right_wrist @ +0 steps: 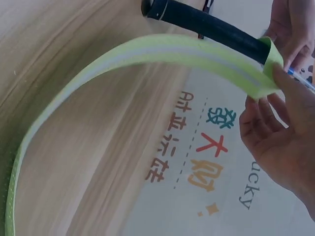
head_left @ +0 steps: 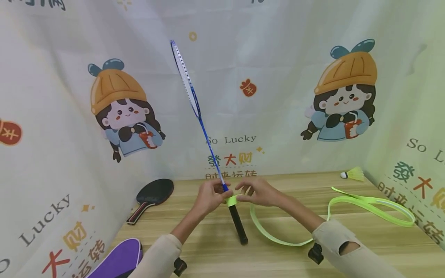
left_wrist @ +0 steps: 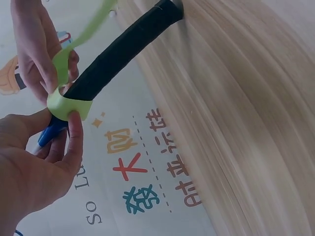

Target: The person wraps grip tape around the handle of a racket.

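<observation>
A blue and white badminton racket [head_left: 213, 154] leans up and left, its black handle [head_left: 238, 224] pointing down toward the table. My left hand [head_left: 208, 197] grips it where shaft meets handle, thumb pressing on a yellow-green tape [left_wrist: 74, 107] looped around the handle's top end. With fingertips and thumb, my right hand [right_wrist: 290, 125] pinches this same tape close beside the loop. From there the tape's free length [head_left: 278, 240], with a pale stripe down its middle, curves down and passes beneath the right forearm. Both hands nearly meet at the loop.
More tape [head_left: 372, 206] lies coiled on the right of the wooden table [head_left: 208, 255]. A shuttlecock [head_left: 352, 174] sits at the back right. On the left are a black table tennis bat [head_left: 156, 192] and a purple case [head_left: 118, 258]. Printed cloth [head_left: 278, 77] hangs around the table.
</observation>
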Demonstrator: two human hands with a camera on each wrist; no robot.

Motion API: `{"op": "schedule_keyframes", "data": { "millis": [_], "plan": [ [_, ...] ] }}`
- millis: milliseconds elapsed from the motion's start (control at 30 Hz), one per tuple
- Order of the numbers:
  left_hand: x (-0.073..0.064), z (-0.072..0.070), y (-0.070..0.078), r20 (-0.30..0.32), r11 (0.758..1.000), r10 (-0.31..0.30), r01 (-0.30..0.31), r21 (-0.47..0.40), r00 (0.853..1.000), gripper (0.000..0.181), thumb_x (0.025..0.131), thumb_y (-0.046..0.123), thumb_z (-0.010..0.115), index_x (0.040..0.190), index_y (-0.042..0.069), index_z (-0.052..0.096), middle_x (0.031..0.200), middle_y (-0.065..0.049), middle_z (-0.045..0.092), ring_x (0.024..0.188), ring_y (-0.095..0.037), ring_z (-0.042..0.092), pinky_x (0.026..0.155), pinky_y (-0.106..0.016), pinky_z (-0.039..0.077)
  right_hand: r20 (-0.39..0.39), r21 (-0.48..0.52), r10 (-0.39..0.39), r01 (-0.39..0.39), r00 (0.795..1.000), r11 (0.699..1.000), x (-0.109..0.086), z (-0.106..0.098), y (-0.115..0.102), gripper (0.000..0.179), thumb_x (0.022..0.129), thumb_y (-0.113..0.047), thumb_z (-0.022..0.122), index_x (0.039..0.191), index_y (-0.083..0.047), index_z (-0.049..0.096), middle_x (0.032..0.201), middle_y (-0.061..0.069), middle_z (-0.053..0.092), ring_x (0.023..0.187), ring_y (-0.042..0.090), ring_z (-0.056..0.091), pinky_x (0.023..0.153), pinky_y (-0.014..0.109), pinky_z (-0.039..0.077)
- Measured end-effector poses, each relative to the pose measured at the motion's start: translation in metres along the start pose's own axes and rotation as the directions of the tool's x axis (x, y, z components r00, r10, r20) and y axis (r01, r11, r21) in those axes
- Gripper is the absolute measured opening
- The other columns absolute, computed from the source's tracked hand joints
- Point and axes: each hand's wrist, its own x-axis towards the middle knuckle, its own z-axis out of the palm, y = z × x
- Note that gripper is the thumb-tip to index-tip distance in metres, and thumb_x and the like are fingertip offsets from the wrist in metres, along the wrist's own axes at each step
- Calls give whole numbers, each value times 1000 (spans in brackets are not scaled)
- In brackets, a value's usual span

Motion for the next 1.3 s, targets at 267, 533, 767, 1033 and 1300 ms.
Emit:
{"op": "schedule_keyframes", "data": {
  "millis": [267, 533, 767, 1033, 1300],
  "plan": [
    [2, 3, -3, -56, 995, 65, -61, 75, 996, 16, 88, 11, 85, 99, 2, 77, 86, -9, 78, 78, -21, 75, 69, -33, 61, 108, 61, 49, -55, 993, 997, -5, 9, -2, 7, 102, -4, 64, 107, -1, 68, 85, 3, 76, 75, 12, 71, 69, 22, 57],
    [3, 5, -3, -100, 987, 91, -76, 143, 991, 20, 85, 21, 88, 94, 7, 78, 82, -2, 77, 75, -15, 73, 68, -29, 58, 81, 49, 106, -111, 991, 993, -8, 13, -5, 20, 106, -17, 61, 120, -5, 68, 85, 2, 66, 62, 6, 54, 61, 27, 52],
    [3, 8, -2, -102, 987, 111, -98, 129, 989, 19, 86, 19, 88, 97, 6, 79, 89, -6, 79, 81, -22, 76, 73, -33, 62, -92, -74, 72, -79, 993, 994, -6, 22, -3, 28, 95, -31, 78, 110, -7, 78, 76, -9, 65, 64, 3, 50, 59, 22, 44],
    [3, 4, -8, 19, 994, 104, -105, 34, 994, 35, 87, 9, 85, 119, 1, 75, 97, -10, 78, 89, -24, 76, 77, -29, 61, -85, -42, 78, -81, 993, 996, -8, 27, -4, 27, 97, -27, 75, 112, -5, 79, 97, 1, 78, 79, 3, 60, 74, 24, 52],
    [-1, -3, -17, 186, 987, 128, -107, -117, 974, 65, 87, -13, 75, 148, -5, 52, 115, -23, 69, 112, -38, 67, 90, -34, 60, -52, -8, 73, -73, 996, 997, -13, 27, 1, 29, 101, -24, 70, 118, -2, 75, 109, 9, 78, 93, 15, 70, 84, 33, 57]
  ]
}}
